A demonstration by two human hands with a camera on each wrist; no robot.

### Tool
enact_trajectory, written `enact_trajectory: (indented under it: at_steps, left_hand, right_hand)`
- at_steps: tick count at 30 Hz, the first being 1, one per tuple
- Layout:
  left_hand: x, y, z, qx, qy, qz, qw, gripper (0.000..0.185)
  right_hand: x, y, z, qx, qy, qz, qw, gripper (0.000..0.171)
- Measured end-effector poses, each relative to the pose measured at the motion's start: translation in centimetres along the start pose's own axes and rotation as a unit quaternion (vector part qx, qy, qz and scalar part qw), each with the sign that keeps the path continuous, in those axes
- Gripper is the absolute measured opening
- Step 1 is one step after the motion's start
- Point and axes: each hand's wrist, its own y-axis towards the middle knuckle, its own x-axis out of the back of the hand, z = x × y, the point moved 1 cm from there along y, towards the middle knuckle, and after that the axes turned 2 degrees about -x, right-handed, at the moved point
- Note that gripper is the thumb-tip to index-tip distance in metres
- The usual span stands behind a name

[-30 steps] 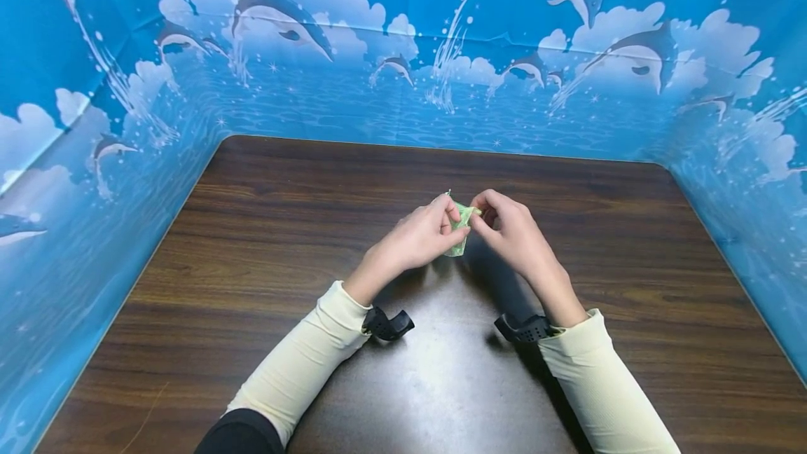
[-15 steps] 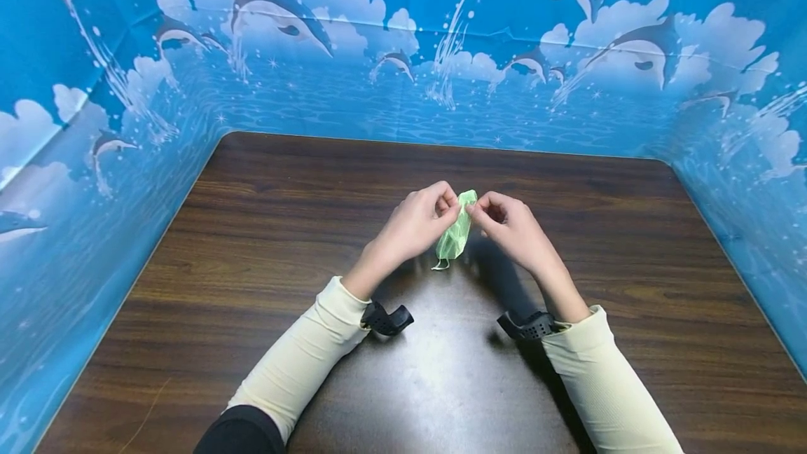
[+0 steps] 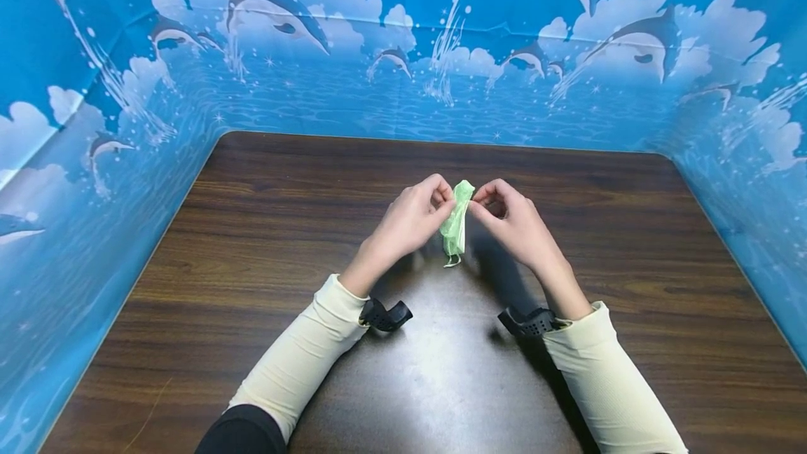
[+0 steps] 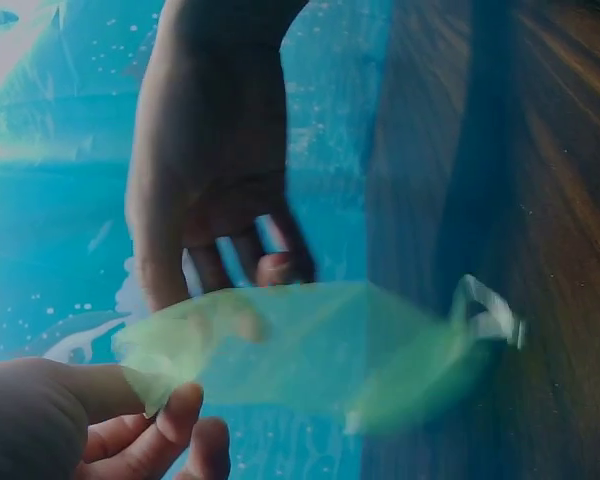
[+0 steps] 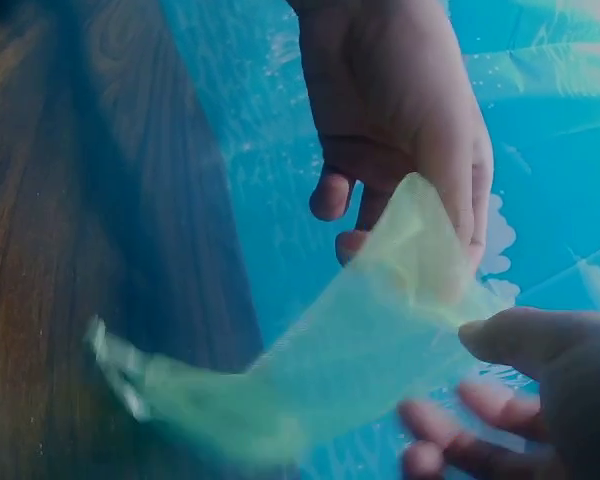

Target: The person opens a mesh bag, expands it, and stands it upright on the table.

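A sheer light-green drawstring pouch (image 3: 457, 226) hangs between both hands over the far half of the table. Its narrow body dangles downward, and a pale cord loop (image 3: 452, 260) shows at the lower end. On one side my left hand (image 3: 410, 219) pinches the upper part of the pouch between thumb and fingertips. Opposite it, my right hand (image 3: 513, 223) pinches the other edge. In the left wrist view the thin fabric (image 4: 310, 340) lets the right fingers show through. The right wrist view has the right thumb (image 5: 510, 335) against the pouch's edge, with the cord end blurred.
A dark wood-grain table (image 3: 284, 244) lies under the hands. Blue cloth (image 3: 353, 97) printed with dolphins and clouds surrounds its far and side edges. Black straps with a projecting piece sit at the left wrist (image 3: 386, 315) and right wrist (image 3: 528, 322).
The pouch was bunched between the fingers a second ago. It then dropped into a long hanging shape, with the cord loop below. Both hands have risen slightly, and its lower end has swung right.
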Motion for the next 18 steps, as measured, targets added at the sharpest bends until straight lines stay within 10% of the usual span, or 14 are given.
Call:
enact_trajectory:
  at_steps: [7,18]
  left_hand:
    - [0.15,0.16,-0.07,-0.031,-0.063,0.007,0.9975,0.01]
    - [0.46,-0.09,-0.06,0.029,0.018,-0.026,0.9991,0.009]
  right_hand:
    - [0.26,0.0,-0.16,-0.01,0.074,0.065,0.995,0.031]
    - [0.19,-0.21,0.28,0.053,0.016,-0.021,0.998,0.006]
